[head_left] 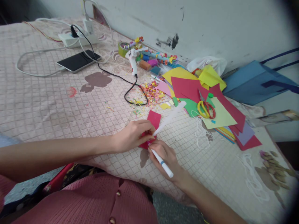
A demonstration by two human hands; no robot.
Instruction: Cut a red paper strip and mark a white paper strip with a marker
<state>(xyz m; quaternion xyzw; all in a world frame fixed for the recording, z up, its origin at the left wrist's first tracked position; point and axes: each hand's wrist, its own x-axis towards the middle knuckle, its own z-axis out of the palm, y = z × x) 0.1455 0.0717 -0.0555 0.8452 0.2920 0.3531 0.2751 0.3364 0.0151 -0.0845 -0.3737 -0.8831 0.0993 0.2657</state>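
My left hand [135, 133] is closed, its thumb and fingertips pinching the lower end of a long white stick [171, 115] over a piece of red paper [154, 118]. The paper lies on the cloth, partly hidden beneath that hand. In my right hand [164, 155] is a white felt-tip pen [164, 166] with a blue band. Its tip end points at the paper close to my left fingertips, and whether it touches is hidden by the fingers.
Beyond my hands lie paper scraps [151, 93], a glue gun [132, 62] with a black cord, and scissors [206, 109] on coloured sheets [187, 87]. White string [202, 132] is at the right. A phone [78, 61] and power strip [78, 39] are back left.
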